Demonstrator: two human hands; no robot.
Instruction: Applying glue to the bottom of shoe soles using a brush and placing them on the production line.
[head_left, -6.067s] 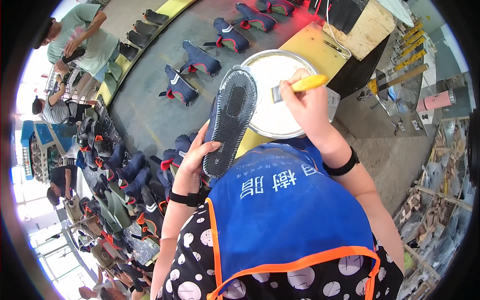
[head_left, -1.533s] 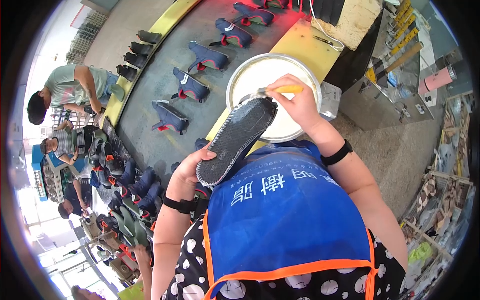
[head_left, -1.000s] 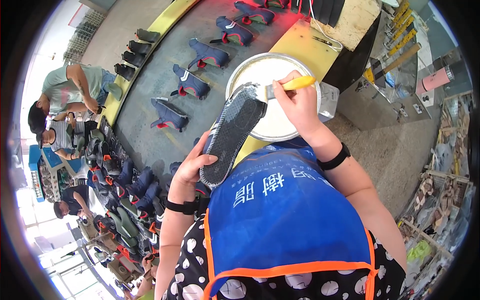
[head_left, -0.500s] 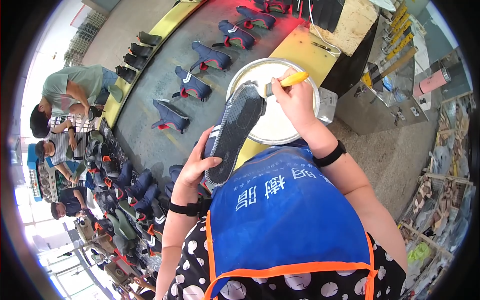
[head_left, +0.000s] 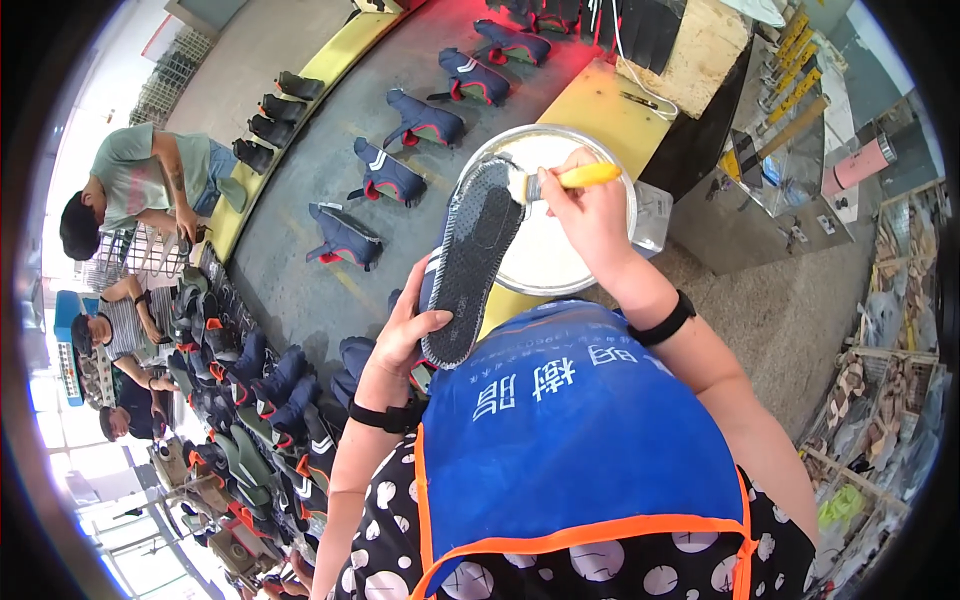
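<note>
My left hand [head_left: 403, 325] grips a dark shoe upper [head_left: 474, 255] with its black underside turned up and a pale stitched edge all round. The thumb presses on the underside near the heel end. A paintbrush [head_left: 590, 176] with a yellow handle is pinched in my right hand [head_left: 592, 215]. Its white bristles touch the underside's right edge, close to the toe end. Beneath the brush and the shoe's far end stands a round metal basin [head_left: 622, 240] holding a white liquid.
Several navy shoe uppers [head_left: 388, 175] lie in a row on the grey conveyor belt [head_left: 290, 185]. More shoes [head_left: 285, 390] are heaped at the left, where people [head_left: 150, 175] work. A pink bottle [head_left: 860, 165] stands at the right; a clear plastic container [head_left: 652, 215] sits beside the basin.
The brush has moved slightly down along the shoe's right edge. The shoe is turned a little more upright. At the left, the co-workers have shifted their arms.
</note>
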